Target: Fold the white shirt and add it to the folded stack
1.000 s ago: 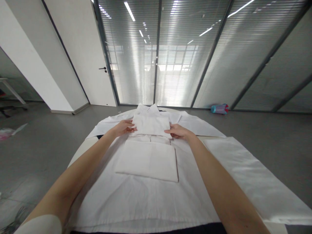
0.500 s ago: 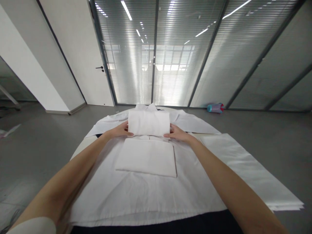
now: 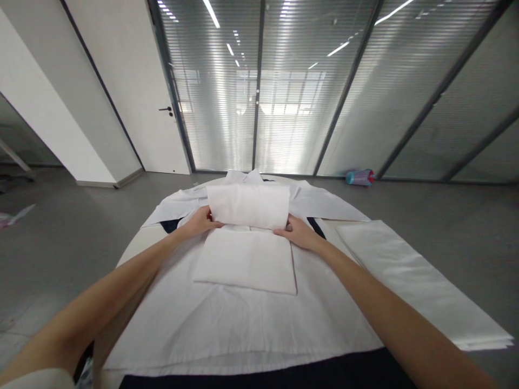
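A white shirt (image 3: 259, 324) lies spread out, its collar at the far end and its sleeves out to the sides. On its middle rests a flat folded white cloth (image 3: 247, 262). Just beyond that is a raised white cloth panel (image 3: 249, 205); whether the two are joined I cannot tell. My left hand (image 3: 203, 220) grips the panel's lower left corner, thumb on the near edge. Its lower right corner is held by my right hand (image 3: 299, 231), with the fingers partly hidden behind the cloth.
Under the shirt is a pale round-edged table (image 3: 140, 243). Folded white fabric (image 3: 417, 281) hangs over its right side. Dark cloth (image 3: 259, 375) shows at the near edge. A blue and pink object (image 3: 360, 178) lies on the floor by the glass wall.
Both hands have come slightly nearer to me with the panel, whose lower edge now overlaps the top of the folded cloth. The panel looks wider.
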Available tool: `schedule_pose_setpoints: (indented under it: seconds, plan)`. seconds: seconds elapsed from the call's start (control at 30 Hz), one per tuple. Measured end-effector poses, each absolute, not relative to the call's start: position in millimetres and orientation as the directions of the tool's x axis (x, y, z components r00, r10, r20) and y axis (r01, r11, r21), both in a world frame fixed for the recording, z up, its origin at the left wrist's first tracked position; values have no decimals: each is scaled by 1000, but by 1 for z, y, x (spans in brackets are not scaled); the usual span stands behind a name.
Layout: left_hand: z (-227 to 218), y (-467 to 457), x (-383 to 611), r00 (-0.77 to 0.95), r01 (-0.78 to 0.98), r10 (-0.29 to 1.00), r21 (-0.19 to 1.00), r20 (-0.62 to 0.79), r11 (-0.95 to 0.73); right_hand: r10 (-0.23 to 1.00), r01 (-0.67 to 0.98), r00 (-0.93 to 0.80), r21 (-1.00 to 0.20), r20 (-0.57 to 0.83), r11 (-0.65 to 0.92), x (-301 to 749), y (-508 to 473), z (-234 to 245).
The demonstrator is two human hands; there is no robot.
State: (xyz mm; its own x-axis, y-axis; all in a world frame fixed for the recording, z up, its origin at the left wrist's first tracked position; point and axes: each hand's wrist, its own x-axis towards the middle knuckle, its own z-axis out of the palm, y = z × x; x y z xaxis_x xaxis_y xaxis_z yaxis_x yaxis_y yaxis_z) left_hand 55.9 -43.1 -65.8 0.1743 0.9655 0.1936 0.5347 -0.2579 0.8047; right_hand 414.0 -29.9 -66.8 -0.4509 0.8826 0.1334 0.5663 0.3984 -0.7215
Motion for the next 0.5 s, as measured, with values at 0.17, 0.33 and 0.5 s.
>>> schedule_pose_setpoints:
  seconds: [0.17, 0.33, 0.5]
  plan:
    - [-58, -49, 61, 92, 577, 961, 772, 261, -265, 922, 667, -364, -653, 133, 358, 410, -36, -57]
    - [-54, -54, 60, 87, 587, 957, 762, 277, -274, 935, 725, -327, -598, 138, 342, 408, -44, -47]
    - [-59, -58, 58, 76, 553, 943, 774, 323, -310, 940, 748, -310, -572, 145, 335, 407, -48, -45]
